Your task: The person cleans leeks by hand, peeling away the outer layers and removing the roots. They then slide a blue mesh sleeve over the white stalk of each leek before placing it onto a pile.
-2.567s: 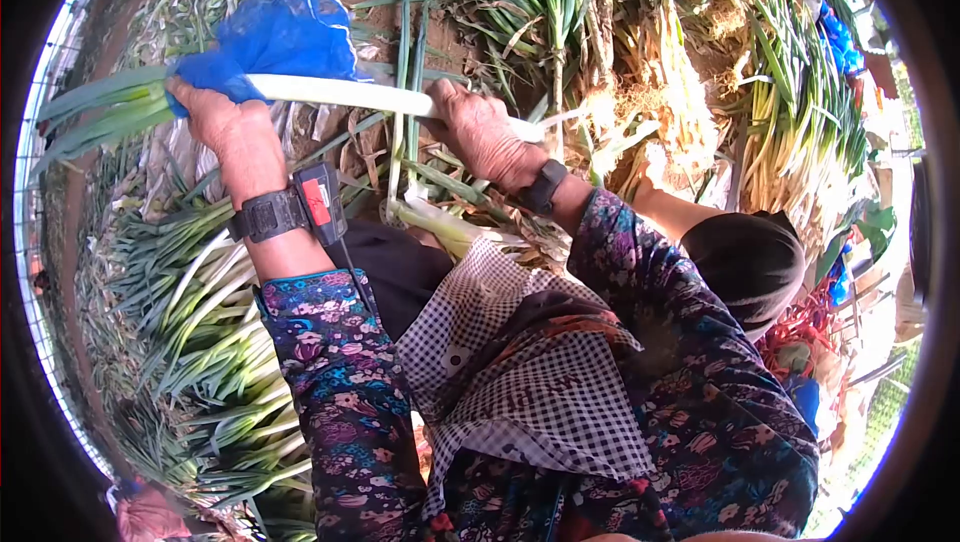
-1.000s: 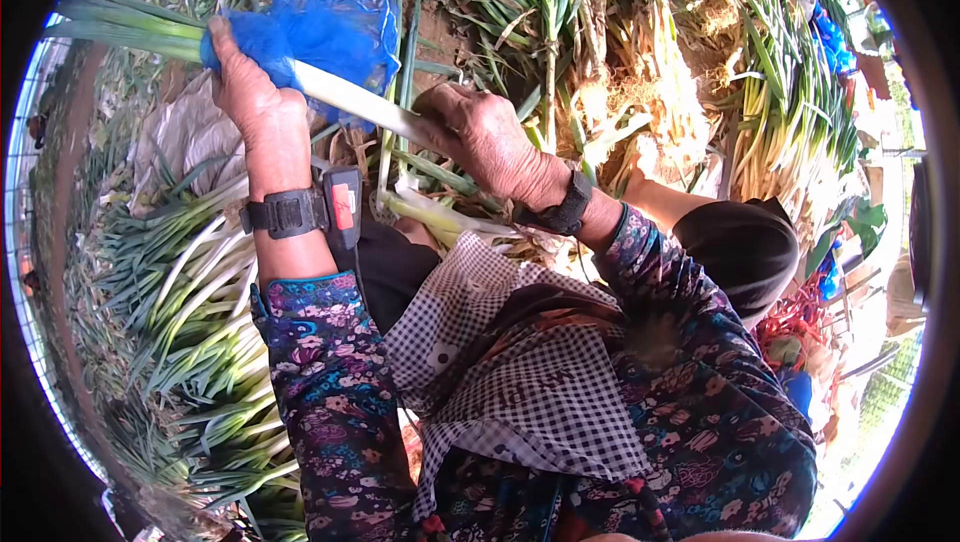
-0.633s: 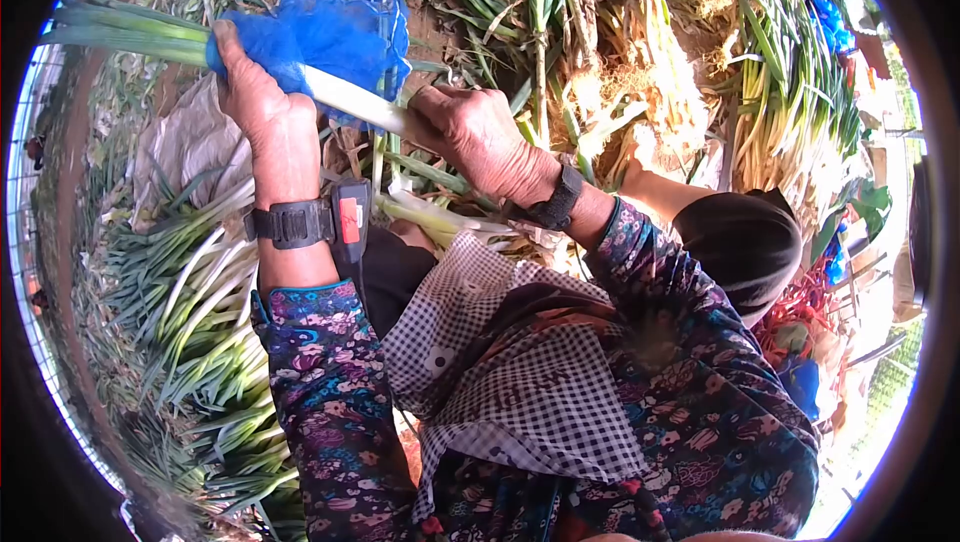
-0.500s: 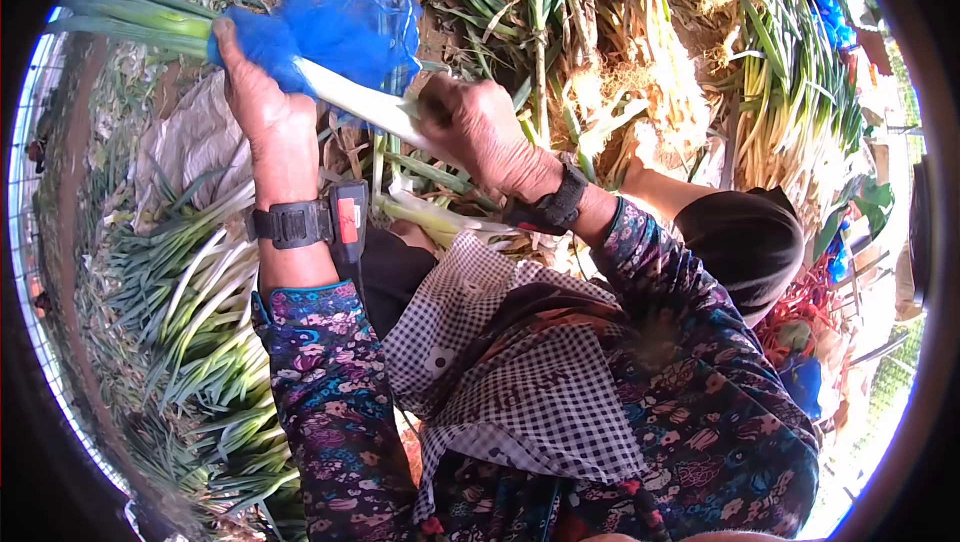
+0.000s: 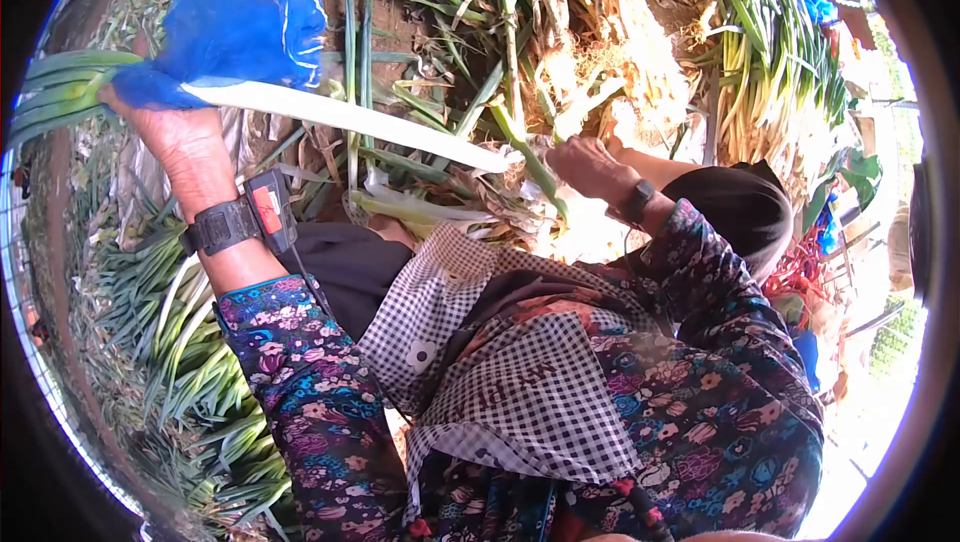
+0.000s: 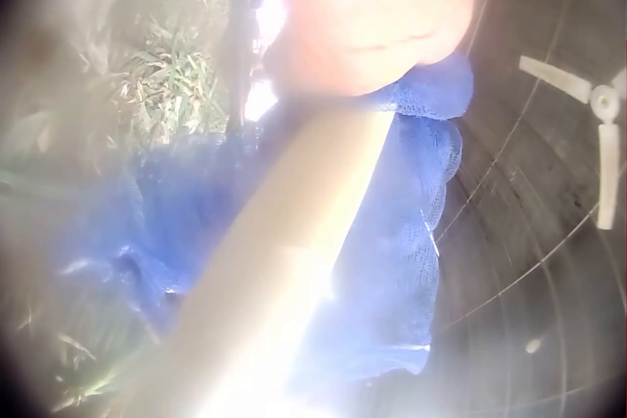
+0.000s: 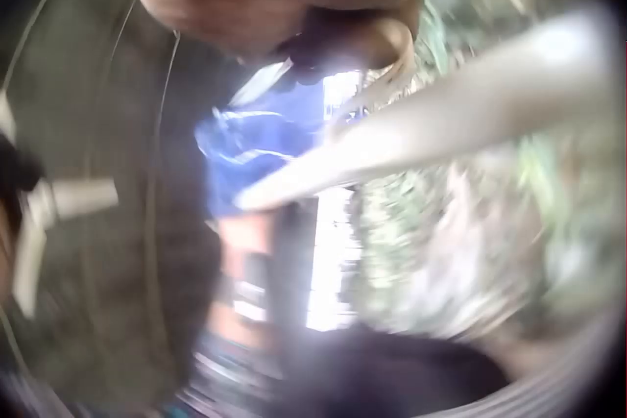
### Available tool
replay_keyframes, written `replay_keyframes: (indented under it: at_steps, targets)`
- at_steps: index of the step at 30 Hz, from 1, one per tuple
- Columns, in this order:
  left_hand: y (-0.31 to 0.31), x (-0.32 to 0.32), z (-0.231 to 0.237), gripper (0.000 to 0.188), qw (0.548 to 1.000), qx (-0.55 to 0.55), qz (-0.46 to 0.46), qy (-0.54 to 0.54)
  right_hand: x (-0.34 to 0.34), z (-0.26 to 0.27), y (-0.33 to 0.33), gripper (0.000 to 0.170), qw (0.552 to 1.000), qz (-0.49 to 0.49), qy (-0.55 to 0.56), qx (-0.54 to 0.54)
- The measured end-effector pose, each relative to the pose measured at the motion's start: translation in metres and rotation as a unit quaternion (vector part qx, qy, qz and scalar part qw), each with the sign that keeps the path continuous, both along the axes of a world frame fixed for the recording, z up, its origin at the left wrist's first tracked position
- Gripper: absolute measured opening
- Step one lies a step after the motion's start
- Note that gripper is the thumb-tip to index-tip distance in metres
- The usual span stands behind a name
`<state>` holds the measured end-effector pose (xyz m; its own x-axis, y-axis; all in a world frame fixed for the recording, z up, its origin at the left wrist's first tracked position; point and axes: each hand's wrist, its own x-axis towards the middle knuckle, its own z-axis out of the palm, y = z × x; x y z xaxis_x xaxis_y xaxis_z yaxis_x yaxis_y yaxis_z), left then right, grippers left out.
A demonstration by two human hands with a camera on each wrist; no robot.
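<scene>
Slanting across toward the right side: long white-stalked, green-leaved leek [image 5: 350, 122], gripped near its leaves by the left hand [image 5: 165, 127] through blue mesh netting [image 5: 240, 27]. Left arm [image 5: 300, 362] stretched forward, outward. Right hand [image 5: 597, 170] just past the stalk's pale tip, apart, fingers bent; cannot tell whether anything is held.

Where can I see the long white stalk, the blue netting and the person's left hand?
White stalk [image 5: 300, 107]: head view, on its pale stem.
Blue netting [image 5: 240, 27]: head view, on its spread-out part.
Left hand [image 5: 170, 130]: head view, on bare skin below the netting.
</scene>
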<state>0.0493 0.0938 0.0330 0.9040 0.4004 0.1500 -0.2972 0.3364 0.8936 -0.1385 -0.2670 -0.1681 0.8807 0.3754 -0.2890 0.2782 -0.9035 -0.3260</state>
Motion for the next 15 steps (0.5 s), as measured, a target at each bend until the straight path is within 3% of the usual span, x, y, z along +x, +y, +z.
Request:
replay_keyframes:
  at_steps: [1, 2, 3, 5, 7, 9, 10, 11, 13, 15]
  targets:
    - [0.008, 0.003, -0.004, 0.073, 1.0, 0.0, 0.001, 0.005, 0.005, 0.017, 0.003, 0.009, 0.999, -0.042, 0.029, 0.011]
    - [0.015, 0.007, -0.008, 0.073, 1.0, 0.022, 0.003, 0.004, 0.013, 0.011, 0.0, 0.012, 0.989, -0.063, -0.055, 0.122]
    - [0.014, 0.011, -0.01, 0.074, 0.999, 0.041, 0.003, -0.002, 0.022, 0.036, 0.007, 0.019, 0.973, -0.105, -0.087, 0.187]
    - [-0.004, -0.002, -0.001, 0.073, 1.0, 0.029, 0.005, 0.011, 0.033, 0.061, 0.025, 0.026, 0.918, -0.064, -0.119, 0.372]
    - [-0.011, -0.003, 0.002, 0.071, 1.0, 0.019, 0.013, 0.02, 0.026, 0.079, 0.053, 0.039, 0.881, -0.032, 0.015, 0.472]
    - [0.003, 0.008, -0.007, 0.069, 0.999, -0.015, -0.024, 0.02, 0.028, 0.087, 0.07, 0.038, 0.927, -0.014, 0.118, 0.357]
    - [0.008, 0.011, -0.013, 0.068, 0.999, -0.025, -0.044, 0.013, 0.026, 0.083, 0.081, 0.034, 0.919, -0.032, 0.06, 0.387]
    - [0.019, 0.016, -0.021, 0.068, 0.991, -0.101, -0.075, 0.046, 0.024, 0.077, 0.092, 0.03, 0.906, -0.04, 0.004, 0.422]
    - [0.004, 0.008, -0.032, 0.06, 0.993, -0.073, -0.097, -0.011, 0.026, 0.057, 0.118, 0.025, 0.839, -0.046, -0.072, 0.537]
    - [-0.024, 0.006, -0.05, 0.039, 0.991, -0.132, -0.037, 0.007, 0.037, 0.084, 0.13, 0.025, 0.925, -0.131, -0.064, 0.351]
